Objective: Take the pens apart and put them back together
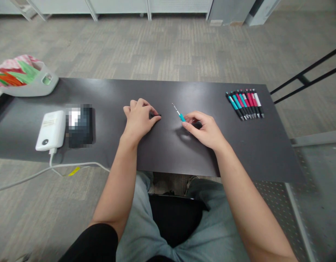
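Note:
My right hand pinches a disassembled pen by its teal barrel, a little above the dark table. The pen's thin refill sticks out bare, pointing up and to the left. To the left, my left hand rests low over the tabletop. Its thumb and forefinger are closed on a small black piece, mostly hidden by the fingers; its exact kind is unclear. A gap separates the two hands.
Several pens with teal, red and white barrels lie in a row at the right. On the left are a white power bank with a cable and a blurred dark object. A white basket holds colourful cloth.

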Demonstrator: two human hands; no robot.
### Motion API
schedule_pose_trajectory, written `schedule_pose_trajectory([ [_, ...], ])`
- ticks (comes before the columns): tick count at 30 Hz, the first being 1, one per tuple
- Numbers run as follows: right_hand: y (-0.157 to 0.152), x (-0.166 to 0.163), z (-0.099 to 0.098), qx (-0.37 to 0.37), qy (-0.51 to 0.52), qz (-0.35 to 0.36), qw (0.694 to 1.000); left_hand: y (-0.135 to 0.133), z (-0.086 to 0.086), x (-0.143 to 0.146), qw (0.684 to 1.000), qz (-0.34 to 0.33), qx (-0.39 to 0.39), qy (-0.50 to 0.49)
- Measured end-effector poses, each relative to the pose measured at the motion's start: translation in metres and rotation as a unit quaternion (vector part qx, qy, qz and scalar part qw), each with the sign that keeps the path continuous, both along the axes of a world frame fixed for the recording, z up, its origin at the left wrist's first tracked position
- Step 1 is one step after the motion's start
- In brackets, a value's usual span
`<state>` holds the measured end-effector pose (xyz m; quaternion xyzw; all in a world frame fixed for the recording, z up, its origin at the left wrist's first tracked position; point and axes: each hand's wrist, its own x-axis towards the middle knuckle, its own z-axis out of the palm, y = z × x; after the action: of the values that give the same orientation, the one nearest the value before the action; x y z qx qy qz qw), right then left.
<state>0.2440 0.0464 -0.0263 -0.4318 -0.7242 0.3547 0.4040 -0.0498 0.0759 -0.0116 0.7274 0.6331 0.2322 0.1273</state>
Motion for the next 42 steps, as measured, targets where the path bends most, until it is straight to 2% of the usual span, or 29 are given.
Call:
schedule_pose_trajectory([
  [3,0.0,0.001,-0.002,0.004,0.001,-0.001,1.0,0.007,-0.001,-0.001,0.99,-0.032,-0.014,-0.133],
  [4,0.001,0.002,-0.003,0.006,0.001,-0.001,1.0,0.01,-0.002,-0.001,0.976,-0.052,-0.023,-0.21],
  [7,0.0,0.001,-0.003,0.012,0.005,0.004,1.0,0.017,-0.002,-0.001,0.904,-0.104,-0.027,-0.413],
  [10,-0.001,0.0,-0.001,0.009,0.011,0.017,1.0,0.019,0.0,0.005,0.864,-0.105,0.0,-0.492],
  [15,-0.003,-0.003,0.002,0.006,0.014,0.027,1.0,0.019,0.0,0.012,0.844,-0.085,0.025,-0.529],
  [23,-0.003,-0.004,0.002,0.008,0.012,0.043,0.999,0.019,-0.003,0.016,0.842,-0.067,0.031,-0.534],
  [32,-0.003,-0.003,0.003,0.005,0.008,0.042,0.999,0.018,0.004,0.019,0.836,-0.031,0.027,-0.547],
  [37,-0.004,-0.004,0.006,0.0,0.006,0.039,0.999,0.016,0.005,0.019,0.841,-0.04,0.013,-0.539],
  [42,-0.003,-0.003,0.002,-0.004,-0.003,0.024,1.0,0.01,0.008,0.021,0.842,-0.097,-0.019,-0.53],
])
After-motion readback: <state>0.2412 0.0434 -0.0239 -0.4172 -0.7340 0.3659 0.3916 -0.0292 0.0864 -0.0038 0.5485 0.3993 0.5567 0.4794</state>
